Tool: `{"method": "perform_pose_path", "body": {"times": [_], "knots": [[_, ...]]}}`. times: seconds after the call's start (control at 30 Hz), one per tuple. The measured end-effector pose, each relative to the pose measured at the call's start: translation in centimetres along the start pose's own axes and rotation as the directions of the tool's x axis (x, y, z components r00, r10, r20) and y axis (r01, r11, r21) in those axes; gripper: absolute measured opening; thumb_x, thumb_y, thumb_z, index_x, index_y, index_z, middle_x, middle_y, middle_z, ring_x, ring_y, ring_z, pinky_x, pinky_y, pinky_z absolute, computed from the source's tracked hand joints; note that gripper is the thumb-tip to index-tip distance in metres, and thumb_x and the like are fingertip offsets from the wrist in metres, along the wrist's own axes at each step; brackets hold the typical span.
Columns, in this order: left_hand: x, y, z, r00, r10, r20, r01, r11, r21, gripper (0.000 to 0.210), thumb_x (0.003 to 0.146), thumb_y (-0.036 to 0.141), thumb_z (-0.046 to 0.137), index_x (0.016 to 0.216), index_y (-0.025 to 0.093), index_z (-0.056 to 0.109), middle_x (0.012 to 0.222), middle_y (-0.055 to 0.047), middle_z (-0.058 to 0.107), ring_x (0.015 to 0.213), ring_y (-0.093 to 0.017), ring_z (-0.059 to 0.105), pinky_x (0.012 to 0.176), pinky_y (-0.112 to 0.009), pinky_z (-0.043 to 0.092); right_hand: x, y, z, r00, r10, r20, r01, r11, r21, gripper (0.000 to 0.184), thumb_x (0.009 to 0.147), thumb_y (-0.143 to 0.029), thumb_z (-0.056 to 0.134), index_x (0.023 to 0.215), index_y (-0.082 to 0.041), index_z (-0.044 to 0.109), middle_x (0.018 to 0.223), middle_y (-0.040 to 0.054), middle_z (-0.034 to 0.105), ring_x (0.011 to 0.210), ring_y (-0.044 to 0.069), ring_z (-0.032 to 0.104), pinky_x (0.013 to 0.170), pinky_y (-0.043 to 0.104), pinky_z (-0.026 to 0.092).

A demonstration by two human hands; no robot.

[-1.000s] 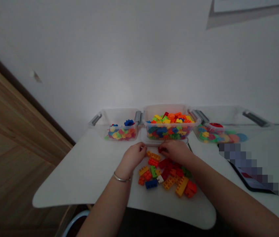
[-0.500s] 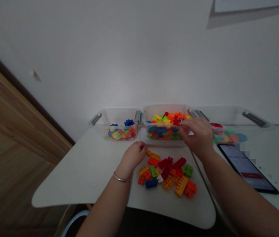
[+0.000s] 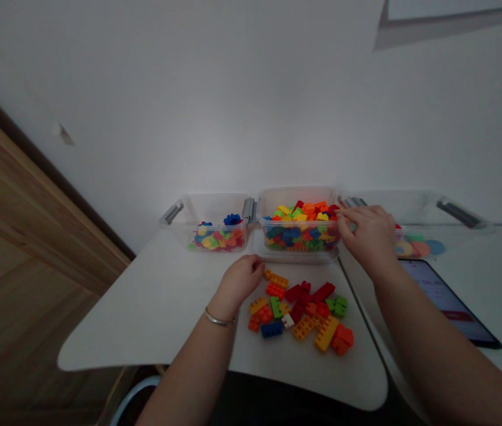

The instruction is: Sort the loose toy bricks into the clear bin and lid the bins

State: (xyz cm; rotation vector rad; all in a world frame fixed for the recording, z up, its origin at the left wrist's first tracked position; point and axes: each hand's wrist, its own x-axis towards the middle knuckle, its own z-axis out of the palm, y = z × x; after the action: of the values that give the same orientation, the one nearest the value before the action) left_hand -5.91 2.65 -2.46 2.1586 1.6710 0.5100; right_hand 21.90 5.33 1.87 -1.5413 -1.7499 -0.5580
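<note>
My left hand (image 3: 242, 279) rests on the table, fingers curled closed, and nothing shows in it. It lies beside a loose spread of toy building bricks (image 3: 303, 326) in orange, red, green, blue and white. My right hand (image 3: 366, 234) is at the right rim of the middle clear plastic box (image 3: 299, 241), its thumb and fingers pinched on a red toy brick (image 3: 333, 210). The hand partly covers that brick. Mixed colourful bricks (image 3: 297, 214) fill the box.
A clear box (image 3: 217, 239) with small colourful pieces stands at left, and another clear box (image 3: 432, 234) holds round coloured pieces at right. A phone (image 3: 450, 302) lies on the right table, partly behind my right forearm. A wall rises behind the boxes.
My right hand has moved right, from over the front of the middle box to its right rim, with the red toy brick moving along. My left hand has stayed put.
</note>
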Motion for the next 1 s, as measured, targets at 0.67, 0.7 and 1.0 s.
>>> {"method": "perform_pose_path", "body": {"times": [0.67, 0.7, 1.0], "knots": [[0.1, -1.1, 0.9, 0.990, 0.115, 0.079, -0.119, 0.992, 0.037, 0.039, 0.078, 0.011, 0.059, 0.113, 0.023, 0.071, 0.113, -0.007, 0.067, 0.109, -0.022, 0.057, 0.104, -0.035, 0.042, -0.2, -3.7, -2.5, 0.945, -0.323, 0.046, 0.279, 0.874, 0.397, 0.021, 0.089, -0.026, 0.052, 0.096, -0.021, 0.071, 0.098, 0.0086, 0.071, 0.095, 0.023, 0.062, 0.090, 0.041, 0.046], [0.0, -1.1, 0.9, 0.990, 0.120, 0.069, -0.124, 0.991, 0.057, 0.037, 0.079, 0.012, 0.060, 0.112, 0.023, 0.071, 0.112, -0.007, 0.067, 0.109, -0.023, 0.057, 0.104, -0.036, 0.042, -0.3, -4.0, -2.2, 0.930, -0.357, 0.087, 0.289, 0.856, 0.428, 0.020, 0.089, -0.025, 0.053, 0.096, -0.021, 0.071, 0.099, 0.0085, 0.071, 0.096, 0.023, 0.062, 0.090, 0.040, 0.047], [0.6, -0.9, 0.7, 0.992, 0.125, -0.006, -0.126, 0.992, -0.030, 0.024, 0.082, 0.021, 0.062, 0.102, 0.017, 0.073, 0.100, -0.009, 0.073, 0.096, -0.022, 0.063, 0.093, -0.034, 0.046, -2.0, -5.9, 0.2, 0.792, -0.460, 0.401, 0.238, 0.838, 0.491, 0.021, 0.088, -0.023, 0.054, 0.101, -0.021, 0.070, 0.105, 0.0070, 0.069, 0.103, 0.022, 0.061, 0.089, 0.036, 0.049]]}}
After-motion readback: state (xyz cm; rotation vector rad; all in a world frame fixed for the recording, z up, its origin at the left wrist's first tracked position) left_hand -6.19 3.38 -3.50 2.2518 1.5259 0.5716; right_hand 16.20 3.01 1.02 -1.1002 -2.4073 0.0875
